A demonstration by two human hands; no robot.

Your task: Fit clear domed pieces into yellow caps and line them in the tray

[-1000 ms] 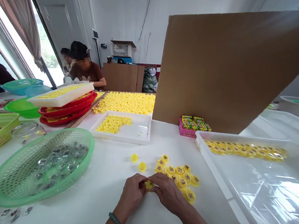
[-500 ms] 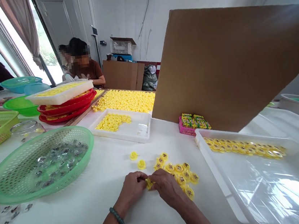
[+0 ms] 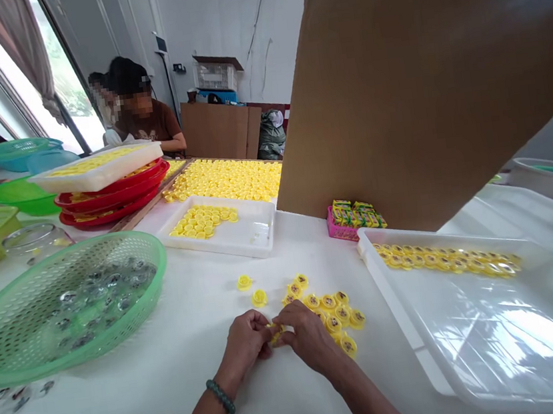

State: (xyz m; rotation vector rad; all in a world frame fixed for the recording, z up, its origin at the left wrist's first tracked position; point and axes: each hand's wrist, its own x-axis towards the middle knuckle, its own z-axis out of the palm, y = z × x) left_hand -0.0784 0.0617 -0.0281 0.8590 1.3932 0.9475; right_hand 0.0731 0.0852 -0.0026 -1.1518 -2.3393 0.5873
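Small yellow cap (image 3: 274, 332) still pinched between left hand (image 3: 245, 340) and right hand (image 3: 308, 335); grip unchanged, hands shifted slightly up-frame.

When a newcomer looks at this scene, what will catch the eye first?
The big brown cardboard sheet, rising at the right, dominates the view. Next come yellow caps: a wide field farther back, and a loose cluster beside the left hand and right hand, which pinch one yellow cap together. A green basket of clear domes sits at the left.
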